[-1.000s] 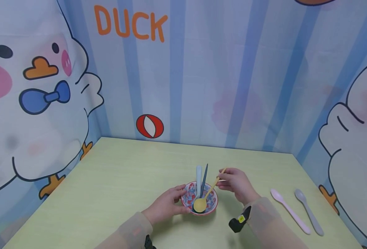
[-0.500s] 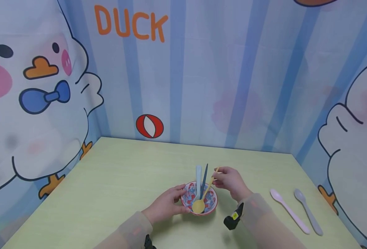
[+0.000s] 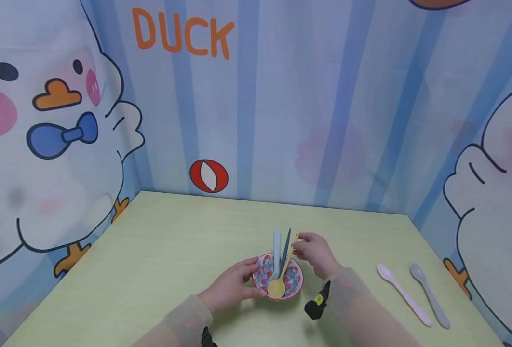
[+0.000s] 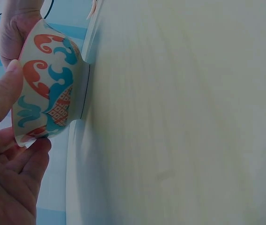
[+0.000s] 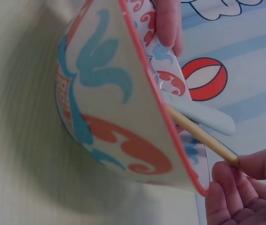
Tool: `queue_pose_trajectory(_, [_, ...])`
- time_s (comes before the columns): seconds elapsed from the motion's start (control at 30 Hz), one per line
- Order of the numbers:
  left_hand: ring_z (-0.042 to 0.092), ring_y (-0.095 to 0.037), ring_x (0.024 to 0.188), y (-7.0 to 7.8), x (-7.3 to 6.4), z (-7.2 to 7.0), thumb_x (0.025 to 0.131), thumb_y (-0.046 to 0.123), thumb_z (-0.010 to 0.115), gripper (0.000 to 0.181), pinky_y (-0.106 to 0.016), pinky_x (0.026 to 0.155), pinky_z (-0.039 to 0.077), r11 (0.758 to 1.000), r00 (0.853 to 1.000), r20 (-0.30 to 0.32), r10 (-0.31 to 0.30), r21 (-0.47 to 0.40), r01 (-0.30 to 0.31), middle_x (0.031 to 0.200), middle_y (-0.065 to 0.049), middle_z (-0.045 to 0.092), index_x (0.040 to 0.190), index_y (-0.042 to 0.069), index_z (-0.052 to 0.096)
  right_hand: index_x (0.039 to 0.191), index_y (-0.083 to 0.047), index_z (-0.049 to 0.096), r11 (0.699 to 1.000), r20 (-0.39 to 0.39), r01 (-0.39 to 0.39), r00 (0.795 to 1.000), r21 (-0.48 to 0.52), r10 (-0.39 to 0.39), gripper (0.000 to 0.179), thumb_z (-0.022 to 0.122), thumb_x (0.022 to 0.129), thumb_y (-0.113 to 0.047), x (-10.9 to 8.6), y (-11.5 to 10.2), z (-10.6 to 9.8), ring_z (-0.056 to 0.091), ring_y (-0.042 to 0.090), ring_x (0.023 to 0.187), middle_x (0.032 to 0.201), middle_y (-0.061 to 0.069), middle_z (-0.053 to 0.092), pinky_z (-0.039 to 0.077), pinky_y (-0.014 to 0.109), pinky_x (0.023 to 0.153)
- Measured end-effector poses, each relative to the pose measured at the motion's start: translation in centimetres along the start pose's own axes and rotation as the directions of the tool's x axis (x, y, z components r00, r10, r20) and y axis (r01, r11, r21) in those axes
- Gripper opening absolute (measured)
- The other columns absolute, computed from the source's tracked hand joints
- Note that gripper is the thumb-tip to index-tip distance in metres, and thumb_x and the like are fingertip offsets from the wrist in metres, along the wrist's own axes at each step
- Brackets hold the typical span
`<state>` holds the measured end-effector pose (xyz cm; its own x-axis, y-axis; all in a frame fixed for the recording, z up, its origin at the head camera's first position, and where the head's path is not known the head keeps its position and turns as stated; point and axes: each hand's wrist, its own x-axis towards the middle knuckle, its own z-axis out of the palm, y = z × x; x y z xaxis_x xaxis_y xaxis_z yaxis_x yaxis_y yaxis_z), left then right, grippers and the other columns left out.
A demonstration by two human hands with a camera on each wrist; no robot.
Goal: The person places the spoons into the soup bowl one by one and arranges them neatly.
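A small bowl [image 3: 299, 278] with a red rim and red-and-blue pattern stands upright on the table. My left hand [image 3: 233, 283] holds its left side, thumb near the front and fingers behind. The bowl's patterned outer wall [image 4: 48, 93] fills part of the left wrist view. Above the right rim, my right hand [image 3: 318, 253] pinches the handle end of a yellow spoon [image 3: 276, 288], whose head lies inside the bowl. Beside it lean a light blue spoon [image 3: 277, 246] and a dark blue utensil [image 3: 287, 242]; the yellow spoon hides their lower ends.
To the right, a pink spoon [image 3: 405, 296] and a greyish-purple spoon [image 3: 430, 295] lie side by side on the pale table [image 3: 173, 241]. Behind the table's far edge hangs a blue striped curtain [image 3: 282, 120] with duck prints.
My right hand has moved left, swinging the yellow spoon's handle closer to the two other handles. The spoon's head has slid slightly left in the bowl. My left hand has stayed put.
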<state>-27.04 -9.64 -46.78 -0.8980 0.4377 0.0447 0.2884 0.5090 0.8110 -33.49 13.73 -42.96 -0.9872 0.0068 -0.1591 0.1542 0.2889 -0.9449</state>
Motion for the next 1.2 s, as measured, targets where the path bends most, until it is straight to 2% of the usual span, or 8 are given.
queue_pose_trajectory(0.23, [0.046, -0.031, 0.129, 0.0, 0.1, 0.1, 0.081, 0.030, 0.078, 0.074, -0.041, 0.104, 0.042, 1.000, 1.000, 0.000, -0.006, -0.026, 0.006, 0.153, -0.006, 0.034, 0.142, 0.003, 0.046, 0.137, 0.005, 0.045, 1.000, 0.014, 0.008, 1.000, -0.026, -0.008, 0.045, 0.057, 0.096, -0.008, 0.1, -0.1, 0.4, 0.063, 0.026, 0.098, 0.118, 0.021, 0.060, 0.050, 0.044, 0.095])
queue_pose_trajectory(0.67, [0.045, -0.030, 0.129, 0.0, 0.1, 0.1, 0.081, 0.033, 0.078, 0.075, -0.042, 0.104, 0.043, 1.000, 1.000, 0.001, 0.008, -0.005, -0.008, 0.153, -0.005, 0.035, 0.142, 0.004, 0.047, 0.138, 0.004, 0.045, 1.000, 0.031, 0.005, 1.000, -0.026, -0.004, 0.048, 0.057, 0.093, -0.005, 0.2, -0.1, 1.1, 0.062, 0.029, 0.102, 0.115, 0.019, 0.063, 0.047, 0.048, 0.097])
queue_pose_trajectory(0.87, [0.045, -0.031, 0.130, -0.1, 0.1, 0.1, 0.081, 0.031, 0.078, 0.074, -0.042, 0.104, 0.042, 1.000, 1.000, 0.001, 0.006, -0.018, -0.006, 0.153, -0.006, 0.035, 0.142, 0.003, 0.046, 0.139, 0.002, 0.045, 0.999, 0.044, -0.010, 0.999, -0.033, 0.011, 0.048, 0.056, 0.093, -0.007, 0.2, -0.1, 1.2, 0.061, 0.030, 0.106, 0.117, 0.017, 0.063, 0.042, 0.053, 0.101])
queue_pose_trajectory(1.03, [0.045, -0.031, 0.129, -0.1, 0.0, 0.1, 0.081, 0.032, 0.078, 0.074, -0.042, 0.104, 0.042, 1.000, 1.000, -0.001, 0.012, -0.011, -0.012, 0.153, -0.005, 0.035, 0.142, 0.004, 0.046, 0.139, 0.001, 0.046, 0.999, 0.053, -0.016, 0.998, -0.042, 0.018, 0.048, 0.057, 0.094, -0.009, 0.2, 0.0, 1.2, 0.062, 0.030, 0.104, 0.115, 0.016, 0.064, 0.038, 0.058, 0.103])
queue_pose_trajectory(1.2, [0.045, -0.030, 0.129, -0.1, 0.0, 0.1, 0.081, 0.032, 0.078, 0.074, -0.042, 0.104, 0.043, 1.000, 1.000, -0.004, 0.015, -0.004, -0.015, 0.153, -0.005, 0.035, 0.142, 0.004, 0.046, 0.139, 0.002, 0.046, 0.999, 0.056, -0.015, 0.998, -0.042, 0.017, 0.047, 0.058, 0.095, -0.010, 0.2, 0.0, 1.3, 0.064, 0.028, 0.101, 0.113, 0.016, 0.065, 0.037, 0.058, 0.104])
